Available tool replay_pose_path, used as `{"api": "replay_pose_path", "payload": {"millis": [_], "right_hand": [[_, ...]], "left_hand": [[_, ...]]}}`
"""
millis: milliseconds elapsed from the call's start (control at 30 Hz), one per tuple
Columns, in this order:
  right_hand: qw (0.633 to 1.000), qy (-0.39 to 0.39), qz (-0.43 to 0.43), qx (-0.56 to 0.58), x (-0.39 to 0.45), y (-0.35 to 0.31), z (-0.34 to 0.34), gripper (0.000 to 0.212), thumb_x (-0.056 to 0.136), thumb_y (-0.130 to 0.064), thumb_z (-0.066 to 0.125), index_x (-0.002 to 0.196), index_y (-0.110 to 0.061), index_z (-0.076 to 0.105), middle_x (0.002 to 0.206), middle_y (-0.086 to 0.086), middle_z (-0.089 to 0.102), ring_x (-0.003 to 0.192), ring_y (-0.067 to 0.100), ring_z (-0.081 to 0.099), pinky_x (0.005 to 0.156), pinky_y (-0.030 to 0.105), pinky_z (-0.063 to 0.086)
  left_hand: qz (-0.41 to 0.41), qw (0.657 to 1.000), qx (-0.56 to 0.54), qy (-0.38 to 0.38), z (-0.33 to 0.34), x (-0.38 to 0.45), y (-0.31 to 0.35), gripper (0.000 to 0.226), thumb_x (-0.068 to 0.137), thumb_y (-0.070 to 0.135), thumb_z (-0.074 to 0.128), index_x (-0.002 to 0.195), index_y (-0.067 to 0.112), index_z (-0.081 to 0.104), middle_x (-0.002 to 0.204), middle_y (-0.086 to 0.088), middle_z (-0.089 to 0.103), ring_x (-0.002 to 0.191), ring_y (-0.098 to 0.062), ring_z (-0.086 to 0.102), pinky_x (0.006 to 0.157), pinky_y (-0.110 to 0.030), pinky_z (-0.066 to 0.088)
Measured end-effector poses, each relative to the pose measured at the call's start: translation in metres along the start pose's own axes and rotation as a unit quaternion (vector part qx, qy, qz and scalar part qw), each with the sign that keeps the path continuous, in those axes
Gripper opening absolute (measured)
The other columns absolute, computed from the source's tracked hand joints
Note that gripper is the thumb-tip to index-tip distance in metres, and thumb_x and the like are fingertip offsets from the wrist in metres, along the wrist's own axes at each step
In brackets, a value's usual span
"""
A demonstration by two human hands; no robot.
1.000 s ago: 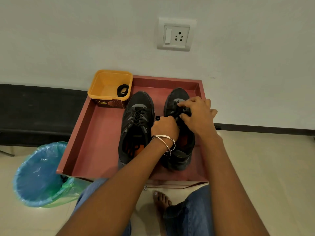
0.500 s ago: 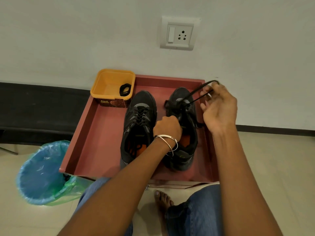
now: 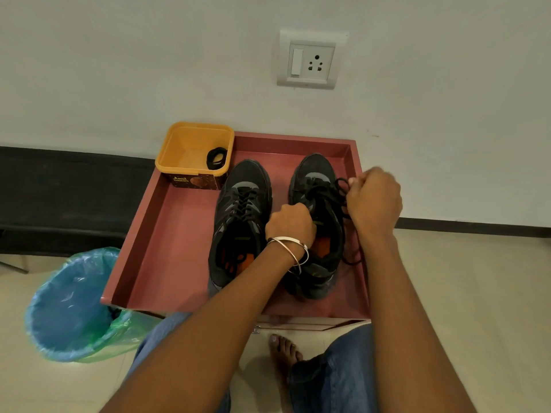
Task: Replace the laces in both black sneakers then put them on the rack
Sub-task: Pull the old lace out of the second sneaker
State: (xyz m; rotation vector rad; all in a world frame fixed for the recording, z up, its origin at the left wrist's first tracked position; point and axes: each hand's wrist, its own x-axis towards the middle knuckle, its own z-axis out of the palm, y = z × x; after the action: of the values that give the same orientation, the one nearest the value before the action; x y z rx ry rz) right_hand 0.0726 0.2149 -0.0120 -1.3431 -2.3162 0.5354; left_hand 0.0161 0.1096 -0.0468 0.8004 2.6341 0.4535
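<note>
Two black sneakers sitting in red tray [image 3: 179, 234]
Left hand [image 3: 290, 223] gripping right sneaker [image 3: 316, 228] tongue; right hand [image 3: 374, 201] pinching its loose black lace [image 3: 343, 186]; left sneaker [image 3: 238, 222] laced.

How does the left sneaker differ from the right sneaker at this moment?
The left sneaker has tidy crossed laces and no hand on it. The right sneaker has a loose lace that the right hand pulls sideways, while the left hand grips its tongue area. Both are black and stand in the red tray.

Red tray [image 3: 167, 239] with two black sneakers [image 3: 238, 222], yellow tub [image 3: 190, 150] in corner.
</note>
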Motion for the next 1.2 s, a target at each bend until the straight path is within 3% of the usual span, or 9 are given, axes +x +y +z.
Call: {"api": "replay_pose_path", "payload": {"millis": [67, 233, 367, 500, 733, 933, 1033, 1100, 1200], "right_hand": [[0.996, 0.045, -0.071, 0.023, 0.001, -0.009, -0.003, 0.026, 0.092, -0.022, 0.06, 0.115, -0.011, 0.057, 0.116, 0.012, 0.055, 0.109, 0.03, 0.05, 0.087, 0.046, 0.046], [0.944, -0.171, -0.237, -0.152, -0.01, -0.022, 0.019, 0.032, 0.094, -0.027, 0.055, 0.126, -0.032, 0.058, 0.135, -0.003, 0.046, 0.126, 0.023, 0.035, 0.102, 0.051, 0.03], [0.966, -0.113, -0.2, -0.118, -0.004, -0.023, 0.024, 0.017, 0.093, -0.016, 0.057, 0.107, -0.015, 0.066, 0.114, 0.006, 0.06, 0.107, 0.024, 0.052, 0.097, 0.048, 0.043], [0.986, -0.016, -0.052, 0.16, 0.0, -0.015, 0.011, 0.018, 0.093, -0.002, 0.042, 0.093, -0.012, 0.058, 0.089, 0.006, 0.062, 0.08, 0.018, 0.058, 0.078, 0.036, 0.051], [0.836, 0.042, 0.218, 0.501, 0.01, -0.008, -0.012, 0.012, 0.1, -0.014, 0.043, 0.101, -0.012, 0.055, 0.072, 0.004, 0.066, 0.043, 0.011, 0.056, 0.041, 0.024, 0.043], [0.741, -0.128, 0.055, 0.657, 0.007, -0.04, -0.006, 0.03, 0.097, 0.004, 0.044, 0.122, -0.011, 0.051, 0.113, 0.01, 0.062, 0.108, 0.019, 0.064, 0.094, 0.033, 0.053], [0.812, -0.182, 0.021, 0.555, 0.006, -0.034, 0.005, 0.041, 0.098, 0.002, 0.043, 0.133, -0.021, 0.049, 0.14, 0.005, 0.05, 0.125, 0.018, 0.052, 0.1, 0.034, 0.048], [0.91, -0.125, 0.002, 0.395, 0.007, -0.022, 0.005, 0.032, 0.096, -0.001, 0.048, 0.12, -0.016, 0.062, 0.124, 0.004, 0.063, 0.11, 0.015, 0.061, 0.09, 0.035, 0.055], [0.957, -0.13, -0.071, 0.251, 0.009, -0.005, -0.007, 0.016, 0.09, -0.005, 0.062, 0.09, -0.019, 0.071, 0.091, 0.003, 0.071, 0.08, 0.011, 0.066, 0.074, 0.025, 0.056]], "left_hand": [[-0.004, 1.0, 0.002, 0.003, 0.0, 0.001, 0.0, 0.027, 0.094, 0.025, 0.053, 0.111, 0.004, 0.059, 0.115, -0.018, 0.058, 0.104, -0.04, 0.058, 0.073, -0.041, 0.047], [-0.003, 1.0, 0.001, 0.019, 0.003, 0.002, 0.0, 0.028, 0.097, 0.021, 0.043, 0.112, 0.005, 0.06, 0.114, -0.018, 0.059, 0.102, -0.039, 0.06, 0.071, -0.039, 0.047], [-0.004, 1.0, 0.003, 0.015, 0.004, 0.003, 0.0, 0.026, 0.096, 0.021, 0.046, 0.111, 0.005, 0.061, 0.114, -0.018, 0.059, 0.103, -0.038, 0.06, 0.069, -0.038, 0.045], [-0.002, 1.0, 0.001, 0.006, 0.002, 0.002, 0.0, 0.026, 0.096, 0.022, 0.049, 0.112, 0.005, 0.059, 0.116, -0.018, 0.058, 0.105, -0.04, 0.058, 0.075, -0.041, 0.048], [0.006, 1.0, 0.008, 0.011, 0.002, 0.0, 0.001, 0.027, 0.096, 0.024, 0.05, 0.112, 0.004, 0.058, 0.115, -0.018, 0.058, 0.105, -0.039, 0.057, 0.073, -0.04, 0.046], [-0.008, 1.0, -0.002, 0.003, 0.002, 0.001, 0.002, 0.025, 0.094, 0.023, 0.052, 0.109, 0.004, 0.059, 0.114, -0.017, 0.058, 0.103, -0.04, 0.058, 0.071, -0.039, 0.046], [-0.01, 1.0, -0.002, 0.0, 0.002, 0.001, 0.002, 0.026, 0.094, 0.023, 0.052, 0.109, 0.004, 0.059, 0.114, -0.017, 0.058, 0.104, -0.04, 0.058, 0.073, -0.04, 0.047], [-0.006, 1.0, 0.002, 0.003, 0.002, 0.001, 0.002, 0.026, 0.095, 0.024, 0.051, 0.111, 0.004, 0.059, 0.115, -0.017, 0.058, 0.104, -0.04, 0.058, 0.075, -0.04, 0.048], [0.004, 1.0, 0.008, 0.006, 0.001, 0.0, 0.001, 0.027, 0.095, 0.024, 0.05, 0.112, 0.004, 0.058, 0.116, -0.018, 0.058, 0.105, -0.04, 0.057, 0.075, -0.04, 0.048]]}}
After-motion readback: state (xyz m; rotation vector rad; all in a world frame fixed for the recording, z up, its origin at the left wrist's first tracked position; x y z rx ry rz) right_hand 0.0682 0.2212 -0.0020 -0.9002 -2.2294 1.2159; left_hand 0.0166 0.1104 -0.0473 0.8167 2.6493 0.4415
